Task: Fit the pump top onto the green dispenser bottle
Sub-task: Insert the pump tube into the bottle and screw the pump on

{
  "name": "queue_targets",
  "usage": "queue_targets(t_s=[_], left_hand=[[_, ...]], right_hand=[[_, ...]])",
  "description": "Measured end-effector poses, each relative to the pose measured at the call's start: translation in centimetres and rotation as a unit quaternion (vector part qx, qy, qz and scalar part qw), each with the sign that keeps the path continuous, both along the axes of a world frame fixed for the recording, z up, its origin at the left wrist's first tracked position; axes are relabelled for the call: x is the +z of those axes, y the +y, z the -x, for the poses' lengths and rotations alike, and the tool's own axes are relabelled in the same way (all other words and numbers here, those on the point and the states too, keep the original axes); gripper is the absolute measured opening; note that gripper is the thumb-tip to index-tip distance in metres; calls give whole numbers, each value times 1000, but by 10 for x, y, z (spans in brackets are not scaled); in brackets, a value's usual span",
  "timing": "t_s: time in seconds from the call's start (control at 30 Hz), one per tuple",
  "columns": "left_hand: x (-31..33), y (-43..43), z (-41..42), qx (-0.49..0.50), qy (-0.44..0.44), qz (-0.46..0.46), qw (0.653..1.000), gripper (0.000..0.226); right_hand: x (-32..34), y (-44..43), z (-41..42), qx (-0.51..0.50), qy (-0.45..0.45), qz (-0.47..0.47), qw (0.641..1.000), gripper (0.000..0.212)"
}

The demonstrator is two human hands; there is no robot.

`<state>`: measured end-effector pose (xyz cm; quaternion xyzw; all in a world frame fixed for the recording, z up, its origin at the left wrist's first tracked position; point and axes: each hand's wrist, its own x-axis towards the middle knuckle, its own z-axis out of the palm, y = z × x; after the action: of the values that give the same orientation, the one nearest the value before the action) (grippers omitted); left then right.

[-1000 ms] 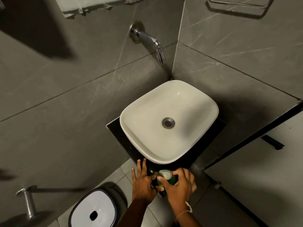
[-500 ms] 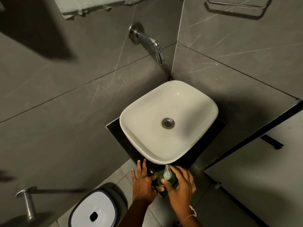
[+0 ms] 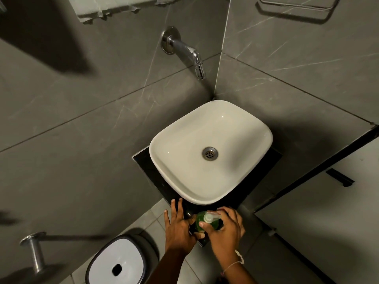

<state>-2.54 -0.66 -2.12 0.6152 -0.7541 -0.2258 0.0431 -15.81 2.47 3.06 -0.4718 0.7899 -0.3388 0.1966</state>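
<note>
Below the sink (image 3: 211,187), right hand (image 3: 224,232) grasps the pump top (image 3: 210,217) on the green bottle (image 3: 200,221); left hand (image 3: 179,228) steadies the bottle's side, fingers spread.

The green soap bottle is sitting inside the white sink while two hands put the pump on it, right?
Not quite. The head view shows the green soap bottle on the dark counter in front of the white sink, not inside it. The rest holds: the left hand steadies it and the right hand is at the pump.
</note>
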Motion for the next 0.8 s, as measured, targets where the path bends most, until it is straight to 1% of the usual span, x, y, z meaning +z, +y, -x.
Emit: queue_targets(t_s=[0.07, 0.13, 0.27, 0.3, 0.37, 0.47, 0.53, 0.63, 0.7, 0.8], left_hand=[[2, 1, 1, 5, 1, 2, 1000, 39], [4, 2, 1, 11, 3, -1, 1000, 37], [6, 2, 1, 2, -6, -4, 1000, 44], [7, 2, 1, 1, -5, -4, 1000, 46], [7, 2, 1, 0, -3, -6, 1000, 42], [7, 1, 1, 2, -6, -5, 1000, 32], [5, 1, 1, 6, -6, -8, 1000, 36], [3, 1, 1, 5, -6, -9, 1000, 50], [2, 1, 1, 3, -9, -7, 1000, 51], [3, 1, 1, 2, -14, -7, 1000, 47]], right_hand=[[3, -1, -6, -18, -2, -15, 1000, 42], [2, 0, -7, -21, -4, -6, 1000, 42], [-1, 4, 0, 25, -11, 16, 999, 40], [0, 4, 1, 24, -12, 19, 999, 37], [2, 2, -2, -4, -1, 6, 1000, 34], [6, -2, -9, -29, 17, -22, 999, 44], [3, 0, -7, -16, 12, -11, 1000, 42], [-3, 3, 2, 35, -10, -6, 999, 42], [-3, 3, 3, 28, -2, -7, 1000, 41], [0, 0, -3, -6, 4, -11, 1000, 30]])
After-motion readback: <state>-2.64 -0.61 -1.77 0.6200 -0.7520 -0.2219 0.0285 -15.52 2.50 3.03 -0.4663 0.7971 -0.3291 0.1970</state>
